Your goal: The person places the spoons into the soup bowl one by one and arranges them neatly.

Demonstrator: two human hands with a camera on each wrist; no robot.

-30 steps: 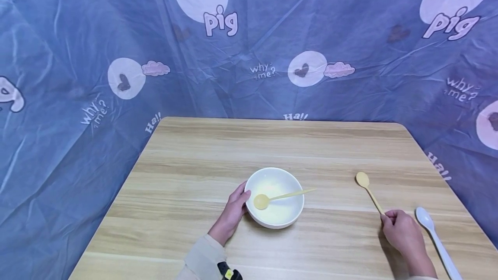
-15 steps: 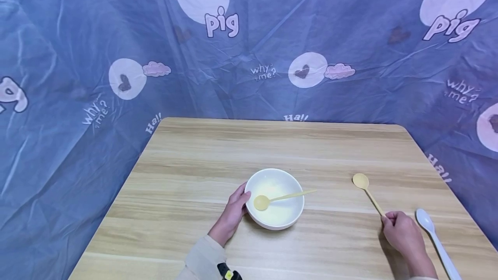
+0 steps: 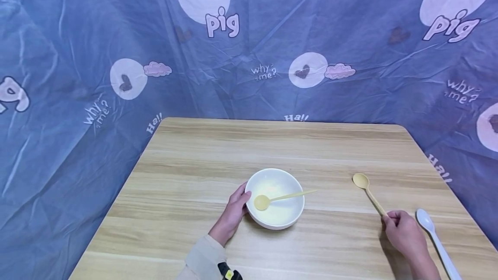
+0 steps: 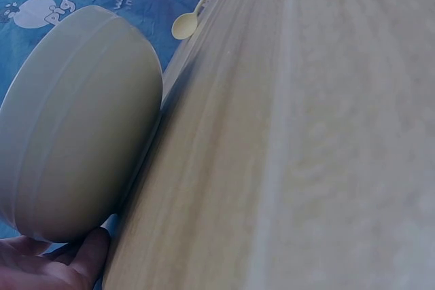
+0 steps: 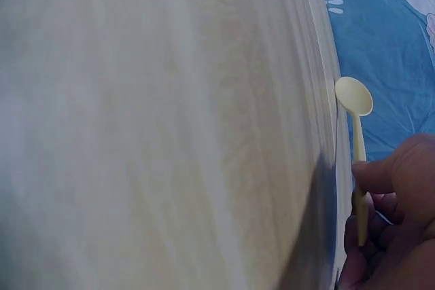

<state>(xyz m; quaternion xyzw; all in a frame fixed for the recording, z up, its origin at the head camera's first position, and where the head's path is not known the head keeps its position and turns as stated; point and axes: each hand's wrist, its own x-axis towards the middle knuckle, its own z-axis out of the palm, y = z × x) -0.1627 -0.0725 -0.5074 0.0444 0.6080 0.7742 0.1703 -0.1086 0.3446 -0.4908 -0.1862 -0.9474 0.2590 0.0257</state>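
My left hand (image 3: 232, 211) grips a white bowl (image 3: 288, 213) by its left side, thumb over the rim. In the left wrist view the bowl's outer wall (image 4: 81, 127) is seen, with fingers low against it. A pale yellow spoon (image 3: 262, 202) lies inside the bowl, its handle leaning over the right rim. Off to the right, my right hand (image 3: 404, 234) pinches a second yellow spoon (image 3: 361, 180) by the handle end, its head pointing away from me. The right wrist view shows thumb and fingers on that spoon's handle (image 5: 357, 137). Whether its head touches the table I cannot tell.
Just right of my right hand, a larger white spoon (image 3: 435, 237) lies on the wood-grain table (image 3: 194, 154). A blue printed cloth (image 3: 241, 94) hangs behind and along both sides of the table.
The head of the spoon in my right hand has swung slightly left. My left hand, the bowl and the spoon in it have stayed put.
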